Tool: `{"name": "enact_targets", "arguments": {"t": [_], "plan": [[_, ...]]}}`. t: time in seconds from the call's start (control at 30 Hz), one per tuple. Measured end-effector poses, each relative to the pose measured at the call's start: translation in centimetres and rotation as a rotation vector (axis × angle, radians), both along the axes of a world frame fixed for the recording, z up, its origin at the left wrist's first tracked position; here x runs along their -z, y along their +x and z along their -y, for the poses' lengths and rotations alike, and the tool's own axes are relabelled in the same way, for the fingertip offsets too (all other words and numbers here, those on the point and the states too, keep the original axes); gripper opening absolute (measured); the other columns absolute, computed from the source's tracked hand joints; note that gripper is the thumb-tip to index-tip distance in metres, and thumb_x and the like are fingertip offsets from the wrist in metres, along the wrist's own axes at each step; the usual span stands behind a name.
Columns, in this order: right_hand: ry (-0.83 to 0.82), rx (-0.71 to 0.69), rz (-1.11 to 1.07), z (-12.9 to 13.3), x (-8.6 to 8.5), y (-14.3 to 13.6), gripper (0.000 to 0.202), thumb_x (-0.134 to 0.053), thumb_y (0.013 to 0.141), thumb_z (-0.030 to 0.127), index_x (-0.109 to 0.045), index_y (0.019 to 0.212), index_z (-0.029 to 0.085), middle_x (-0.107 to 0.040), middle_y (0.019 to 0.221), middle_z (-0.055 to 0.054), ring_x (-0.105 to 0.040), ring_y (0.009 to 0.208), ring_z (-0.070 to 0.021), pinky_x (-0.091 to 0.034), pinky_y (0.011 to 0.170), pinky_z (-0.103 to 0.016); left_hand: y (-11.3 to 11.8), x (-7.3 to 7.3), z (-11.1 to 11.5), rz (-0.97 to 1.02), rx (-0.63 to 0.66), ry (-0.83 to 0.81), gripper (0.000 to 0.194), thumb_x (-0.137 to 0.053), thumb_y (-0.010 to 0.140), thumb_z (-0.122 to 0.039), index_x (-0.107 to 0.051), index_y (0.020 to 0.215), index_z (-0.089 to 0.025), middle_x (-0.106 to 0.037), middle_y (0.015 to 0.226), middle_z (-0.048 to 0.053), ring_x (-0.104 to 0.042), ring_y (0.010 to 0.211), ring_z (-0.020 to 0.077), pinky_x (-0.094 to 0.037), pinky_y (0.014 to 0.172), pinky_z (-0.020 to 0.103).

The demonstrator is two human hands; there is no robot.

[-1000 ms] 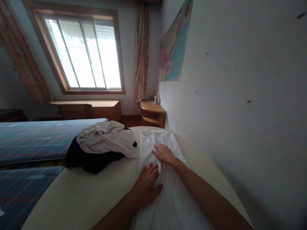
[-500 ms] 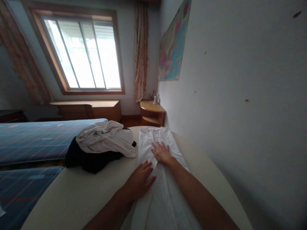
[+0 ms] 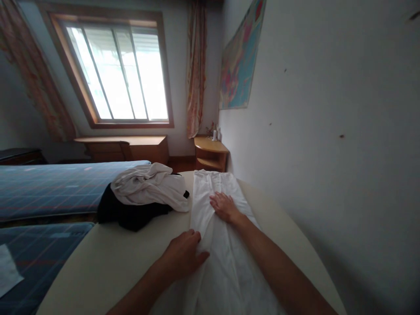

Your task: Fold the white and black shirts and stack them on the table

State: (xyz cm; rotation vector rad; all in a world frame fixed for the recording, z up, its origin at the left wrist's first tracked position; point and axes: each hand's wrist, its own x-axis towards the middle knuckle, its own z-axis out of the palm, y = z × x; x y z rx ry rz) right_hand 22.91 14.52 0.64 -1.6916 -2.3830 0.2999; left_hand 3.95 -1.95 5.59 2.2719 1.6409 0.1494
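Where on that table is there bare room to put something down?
One bare patch of the round table lies between the clothes pile, left forearm and left rim; another, between the right forearm and the rim near the wall. The middle is crowded: left hand and right hand at the white trousers, the pile alongside.

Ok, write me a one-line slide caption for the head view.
Right hand flat on a white garment, left hand at its left edge, with a cloth heap alongside on the pale table.
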Motion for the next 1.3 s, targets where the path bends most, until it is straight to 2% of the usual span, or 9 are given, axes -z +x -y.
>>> {"name": "enact_targets", "arguments": {"t": [0.2, 0.37, 0.5, 0.7, 0.8, 0.93, 1.03, 1.17, 1.3], "plan": [[-0.03, -0.168, -0.027, 5.8, -1.1, 1.6, 0.048, -0.034, 0.102, 0.042, -0.05, 0.145, 0.026, -0.038, 0.158, -0.011, -0.031, 0.146, -0.028, -0.022, 0.117, -0.055, -2.3, 0.2, 3.5, -0.037, -0.039, -0.165, 0.052, -0.057, 0.084, -0.04, -0.053, 0.129, -0.013, -0.068, 0.117, 0.019, -0.065, 0.109, 0.0354, -0.048, 0.093, 0.045], [-0.083, -0.302, -0.064, 10.2, -1.8, 2.8, 0.061, -0.052, 0.094, 0.035, -0.04, 0.151, 0.021, -0.041, 0.155, -0.013, -0.035, 0.144, -0.028, -0.026, 0.119, -0.047, -3.8, -1.0, 5.1, 0.266, -0.005, -0.259, 0.07, -0.067, 0.077, -0.033, -0.042, 0.142, -0.024, -0.065, 0.125, 0.012, -0.061, 0.116, 0.0292, -0.046, 0.097, 0.039], [-0.076, -0.296, -0.164, 12.4, -1.5, 3.4, 0.065, -0.055, 0.09, 0.028, -0.038, 0.153, 0.024, -0.043, 0.155, -0.009, -0.031, 0.146, -0.0289, -0.023, 0.12, -0.049, -2.9, -1.9, 5.8, 0.504, 0.092, -0.36, 0.084, -0.071, 0.077, -0.034, -0.031, 0.151, -0.033, -0.063, 0.127, 0.007, -0.065, 0.094, 0.0196, -0.051, 0.082, 0.031], [-0.017, -0.281, -0.222, 13.1, -0.7, 3.9, 0.069, -0.053, 0.087, 0.017, -0.037, 0.154, 0.023, -0.048, 0.15, -0.012, -0.032, 0.146, -0.0303, -0.022, 0.12, -0.051, -1.4, 1.1, 5.7, 0.687, 0.212, -0.627, 0.047, -0.063, 0.086, -0.036, -0.056, 0.131, -0.026, -0.07, 0.116, 0.005, -0.063, 0.068, 0.0102, -0.045, 0.058, 0.02], [-0.004, -0.335, -0.191, 12.9, -0.7, 4.3, 0.055, -0.057, 0.087, 0.019, -0.055, 0.142, 0.026, -0.053, 0.145, -0.011, -0.035, 0.143, -0.0306, -0.023, 0.12, -0.05, -1.8, 2.9, 4.5, 0.681, 0.077, -0.35, 0.031, -0.05, 0.093, -0.037, -0.062, 0.118, -0.022, -0.073, 0.105, 0.005, -0.066, 0.068, 0.0135, -0.051, 0.061, 0.025], [0.017, -0.353, -0.163, 13.4, -1.9, 4.7, 0.047, -0.067, 0.082, 0.025, -0.067, 0.129, 0.029, -0.039, 0.156, -0.01, -0.023, 0.149, -0.0325, -0.022, 0.12, -0.049, -3.2, 4.7, 2.4, 0.444, 0.051, 0.167, 0.028, -0.05, 0.094, -0.03, -0.066, 0.117, -0.024, -0.07, 0.118, 0.007, -0.065, 0.108, 0.0217, -0.049, 0.099, 0.037], [-0.012, -0.433, -0.13, 14.8, -3.6, 4.7, 0.052, -0.067, 0.076, 0.019, -0.068, 0.126, 0.033, -0.024, 0.164, -0.002, -0.009, 0.152, -0.0323, -0.013, 0.121, -0.052, -4.3, 5.6, 1.2, 0.333, 0.144, 0.222, 0.035, -0.046, 0.098, -0.029, -0.059, 0.13, -0.025, -0.064, 0.134, 0.006, -0.057, 0.126, 0.0225, -0.033, 0.116, 0.046], [-0.188, -0.664, -0.175, 17.7, -5.1, 3.5, 0.06, -0.072, 0.074, 0.027, -0.062, 0.132, 0.037, -0.051, 0.149, -0.001, -0.017, 0.151, -0.0304, 0.0, 0.121, -0.056, -4.8, 6.3, 0.7, 0.278, 0.193, 0.184, 0.036, -0.04, 0.102, -0.029, -0.057, 0.133, -0.026, -0.058, 0.142, 0.006, -0.049, 0.135, 0.0209, -0.025, 0.119, 0.051], [-0.25, -0.827, -0.217, 19.9, -4.6, 1.2, 0.078, -0.079, 0.069, 0.036, -0.052, 0.142, 0.032, -0.068, 0.126, -0.006, -0.04, 0.14, -0.0294, -0.005, 0.12, -0.053, -4.9, 6.4, 0.7, 0.27, 0.211, 0.204, 0.036, -0.042, 0.1, -0.025, -0.061, 0.131, -0.026, -0.055, 0.145, 0.007, -0.047, 0.137, 0.0207, -0.025, 0.119, 0.051]]}}
